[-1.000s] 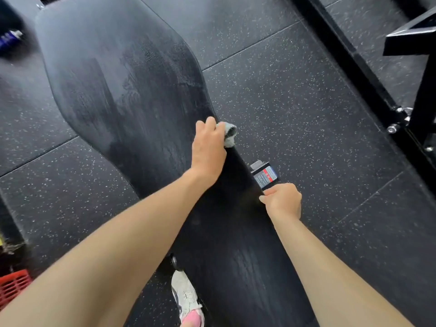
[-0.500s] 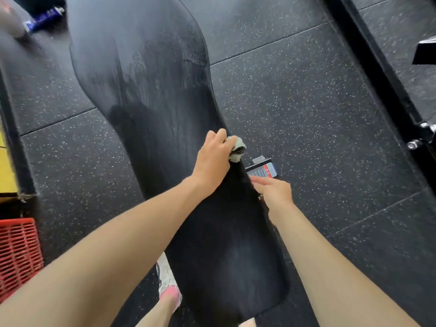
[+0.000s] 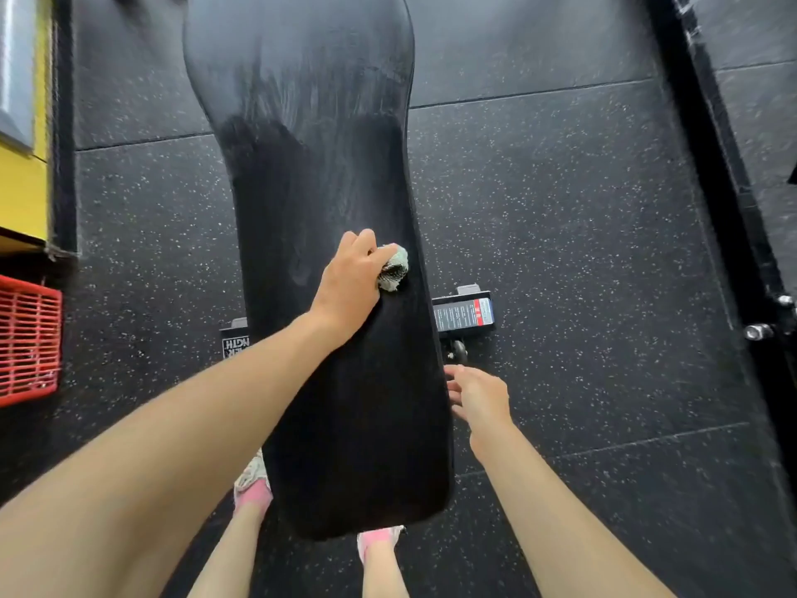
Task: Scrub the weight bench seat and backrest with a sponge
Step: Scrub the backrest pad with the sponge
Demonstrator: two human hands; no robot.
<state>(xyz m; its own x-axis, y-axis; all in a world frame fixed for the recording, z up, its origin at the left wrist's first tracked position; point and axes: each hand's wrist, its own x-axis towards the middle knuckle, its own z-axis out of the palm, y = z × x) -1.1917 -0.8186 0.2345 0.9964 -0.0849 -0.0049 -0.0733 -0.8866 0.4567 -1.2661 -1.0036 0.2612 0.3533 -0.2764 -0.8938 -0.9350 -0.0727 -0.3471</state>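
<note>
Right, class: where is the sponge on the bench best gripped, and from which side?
Grip the sponge across its upper back, coming from above, as the left hand does now. It is a soft wad lying on the flat bench pad, so only its top and sides are free, and a top grip leaves its underside pressing the pad.

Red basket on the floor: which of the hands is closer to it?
Left. The left hand grips the sponge on the bench, to the right of the basket. The right hand is farther right, past the bench's other edge.
</note>
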